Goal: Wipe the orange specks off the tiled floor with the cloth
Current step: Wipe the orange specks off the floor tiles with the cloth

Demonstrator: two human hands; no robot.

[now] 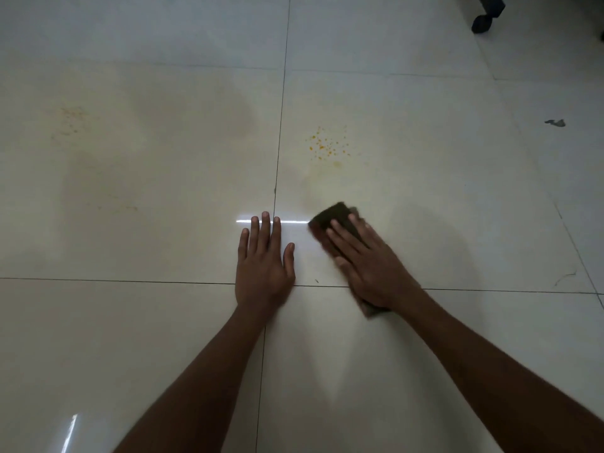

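The right hand [366,259] lies flat with fingers straight, pressing a dark cloth [338,220] onto the pale tiled floor [130,322]. The left hand [263,256] rests palm down just beside it, fingers straight and close together, across a grout line. The orange specks [327,145] sit beyond the cloth, apart from it. 1 fainter orange patch [70,117] shows far left. A dark chair foot [483,21] stands in the far right corner.

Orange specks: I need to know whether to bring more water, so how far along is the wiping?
Nothing clearly done. The right hand presses the cloth flat on the floor, just short of the bright orange specks; the left hand rests flat beside it. Left: those specks and a fainter orange patch far left.
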